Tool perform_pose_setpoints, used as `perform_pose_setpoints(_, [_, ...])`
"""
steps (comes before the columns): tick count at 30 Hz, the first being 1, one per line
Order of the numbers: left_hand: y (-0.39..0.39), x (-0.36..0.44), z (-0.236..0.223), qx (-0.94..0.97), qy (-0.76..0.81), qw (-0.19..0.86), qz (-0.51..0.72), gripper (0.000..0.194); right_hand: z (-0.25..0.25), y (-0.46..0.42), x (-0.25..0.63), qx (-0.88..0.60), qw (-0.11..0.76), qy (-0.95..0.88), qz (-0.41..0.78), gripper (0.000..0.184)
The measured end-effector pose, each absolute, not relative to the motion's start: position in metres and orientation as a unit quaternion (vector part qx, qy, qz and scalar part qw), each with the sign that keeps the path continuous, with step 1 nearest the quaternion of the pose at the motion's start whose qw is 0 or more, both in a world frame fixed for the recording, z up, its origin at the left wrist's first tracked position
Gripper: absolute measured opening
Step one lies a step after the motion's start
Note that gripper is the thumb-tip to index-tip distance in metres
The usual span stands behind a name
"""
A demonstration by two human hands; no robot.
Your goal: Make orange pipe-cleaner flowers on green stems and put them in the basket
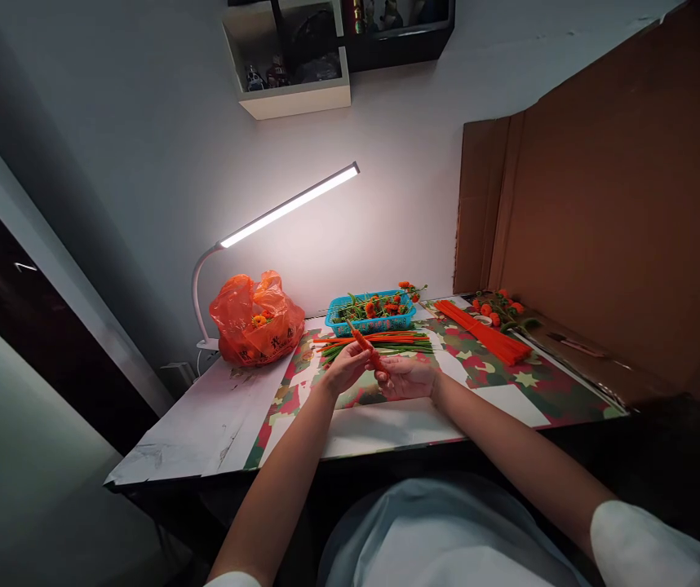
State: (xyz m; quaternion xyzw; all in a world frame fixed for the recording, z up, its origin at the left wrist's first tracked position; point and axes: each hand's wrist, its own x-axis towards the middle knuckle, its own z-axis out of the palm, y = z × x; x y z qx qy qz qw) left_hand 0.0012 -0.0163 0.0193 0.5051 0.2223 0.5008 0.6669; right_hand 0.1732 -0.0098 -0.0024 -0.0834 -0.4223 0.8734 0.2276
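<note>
Above the table's middle, both hands meet on a slim, tapered orange piece (368, 346), which looks wound from fuzzy chenille stems. It slants up to the left, its thin tip pointing away from me. My left hand (348, 367) pinches it along its side. Around its lower end close the fingers of my right hand (409, 378), palm turned up. Just beyond the hands lie loose orange and green chenille stems (411, 342) in a flat row. Behind them stands a blue basket (371, 327) holding orange flowers with green stems.
An orange plastic bag (258, 322) with flowers inside sits at the left, beside a lit lamp (289, 204). A bundle of orange chenille stems (485, 333) lies at the right, near more orange flowers (497, 310). A cardboard sheet (607, 220) walls the right side.
</note>
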Motion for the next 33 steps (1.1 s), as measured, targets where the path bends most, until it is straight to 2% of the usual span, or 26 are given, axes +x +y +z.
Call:
perform_pose_setpoints(5, [-0.015, 0.003, 0.02, 0.5, 0.247, 0.649, 0.518, 0.039, -0.005, -0.007, 0.171, -0.099, 0.248, -0.434, 0.86, 0.02])
perform_pose_setpoints(8, [-0.015, 0.003, 0.021, 0.515, 0.264, 0.637, 0.51, 0.039, -0.007, -0.005, 0.17, -0.117, 0.253, -0.458, 0.844, 0.029])
perform_pose_setpoints(16, [-0.013, -0.001, 0.019, 0.546, 0.316, 0.609, 0.481, 0.037, -0.009, -0.004, 0.169, -0.197, 0.302, -0.559, 0.746, 0.04])
perform_pose_setpoints(27, [-0.008, -0.001, 0.013, 0.554, 0.417, 0.536, 0.481, 0.038, -0.019, 0.002, 0.161, -0.284, 0.398, -0.665, 0.564, 0.04])
perform_pose_setpoints(33, [-0.007, 0.001, 0.01, 0.551, 0.434, 0.51, 0.499, 0.036, -0.032, 0.009, 0.158, -0.308, 0.431, -0.678, 0.51, 0.036])
